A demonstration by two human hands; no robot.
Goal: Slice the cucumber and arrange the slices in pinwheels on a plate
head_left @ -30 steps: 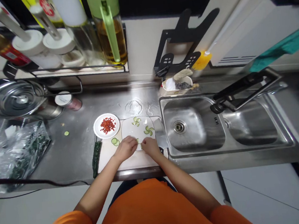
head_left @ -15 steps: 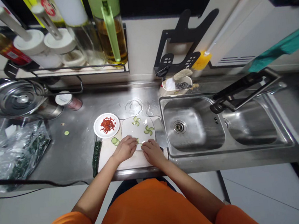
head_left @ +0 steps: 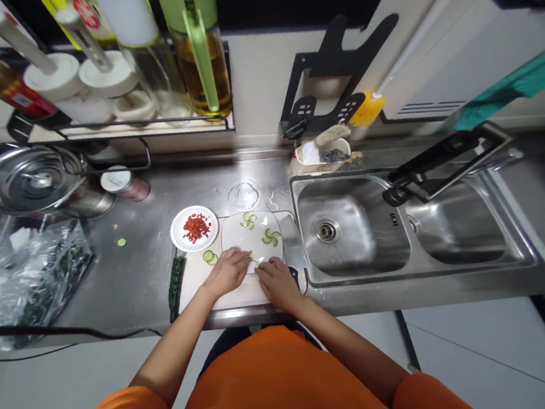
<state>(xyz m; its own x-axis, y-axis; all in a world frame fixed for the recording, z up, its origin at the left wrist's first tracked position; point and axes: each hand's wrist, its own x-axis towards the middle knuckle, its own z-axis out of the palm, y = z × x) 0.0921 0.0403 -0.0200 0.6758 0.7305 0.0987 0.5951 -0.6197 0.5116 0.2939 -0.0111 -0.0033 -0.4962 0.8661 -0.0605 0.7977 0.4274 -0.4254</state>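
Over the near edge of a white square plate (head_left: 241,237), my left hand (head_left: 228,274) and my right hand (head_left: 278,282) come close together. My left fingers are pinched on a small cucumber slice (head_left: 250,256). Closed too, my right fingertips press at a thin pale-green cucumber slice beside it, partly hidden. Farther up the plate, curved cucumber slices form fans, one at the top (head_left: 248,220) and one at the right (head_left: 271,237). The plate rests on a white cutting board (head_left: 195,282). Loose round cucumber slices (head_left: 209,257) lie on the board left of the plate.
A white plate of red bits (head_left: 194,230) and a dark green cucumber piece (head_left: 176,287) are at the left. A knife blade (head_left: 295,244) lies right of the plate, by the double sink (head_left: 359,273). A plastic bag of greens (head_left: 50,282) sits far left.
My right hand has shifted slightly left and down along the plate's near edge. My left hand stays almost where it was.
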